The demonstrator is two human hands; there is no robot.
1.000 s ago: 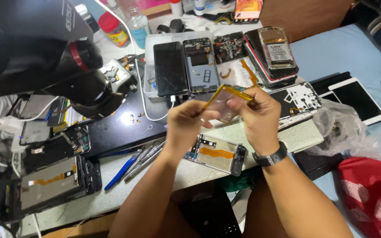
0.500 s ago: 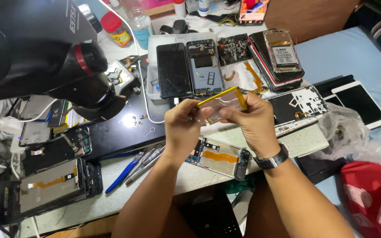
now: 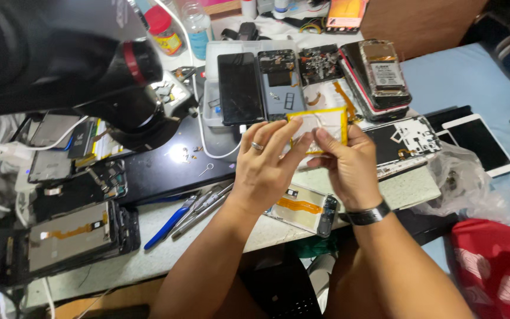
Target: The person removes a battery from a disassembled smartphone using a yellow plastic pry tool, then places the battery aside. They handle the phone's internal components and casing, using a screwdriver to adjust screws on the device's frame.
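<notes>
Head view: my left hand and right hand both pinch a small clear bag with yellow edges, held up over the bench, above an opened phone. Fingertips clamp its lower edge, 1 hand each side. Best, I judge, to keep the pinch light and even, peeling slowly so nothing drops among the parts tray and tweezers.

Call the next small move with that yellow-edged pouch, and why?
Probably pry the top edge apart with the thumbs. Both hands, left hand and right hand, pinch the small clear pouch above the opened phone, fingertips meeting at its middle, and it looks closed, though what it holds is unclear.
</notes>
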